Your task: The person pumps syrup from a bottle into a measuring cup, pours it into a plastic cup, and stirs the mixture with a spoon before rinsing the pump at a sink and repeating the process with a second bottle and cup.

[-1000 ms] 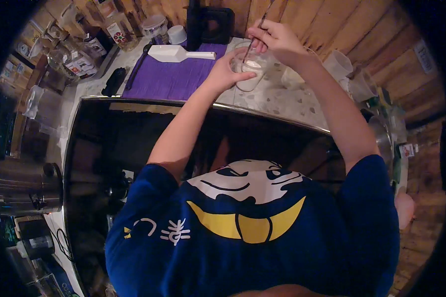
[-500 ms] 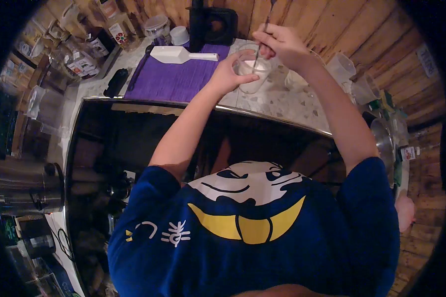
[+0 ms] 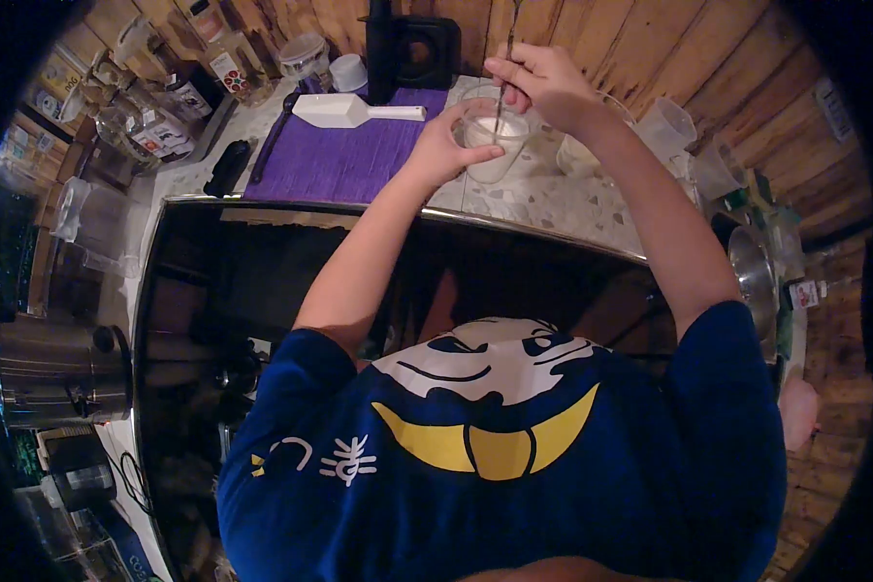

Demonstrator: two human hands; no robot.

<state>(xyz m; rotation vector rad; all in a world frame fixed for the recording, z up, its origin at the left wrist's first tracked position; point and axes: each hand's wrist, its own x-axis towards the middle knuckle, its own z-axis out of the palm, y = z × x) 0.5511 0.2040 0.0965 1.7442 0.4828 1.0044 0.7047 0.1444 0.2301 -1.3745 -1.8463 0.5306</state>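
Observation:
My left hand (image 3: 443, 145) is wrapped around the side of a clear cup (image 3: 495, 171) with white contents, on the counter. Above it, my right hand (image 3: 543, 85) pinches a long thin metal stirrer (image 3: 510, 37), held nearly upright. The stirrer's lower end goes down into the cup; its tip is hidden in the white contents. To the left, a white scoop (image 3: 335, 111) lies on a purple mat (image 3: 310, 167). Another clear container (image 3: 579, 155) with pale contents stands right of the cup, partly behind my right forearm.
Bottles (image 3: 231, 68) crowd the back left corner. A black stand (image 3: 422, 53) and a small white tub (image 3: 348, 73) are against the wooden wall. Clear plastic containers (image 3: 667, 126) and a metal bowl (image 3: 750, 267) stand to the right. The counter's metal edge (image 3: 543, 233) runs in front of me.
My right hand and the top of the stirrer have shifted slightly left. The cup stays in my left hand at the same spot. The camera view has turned a little.

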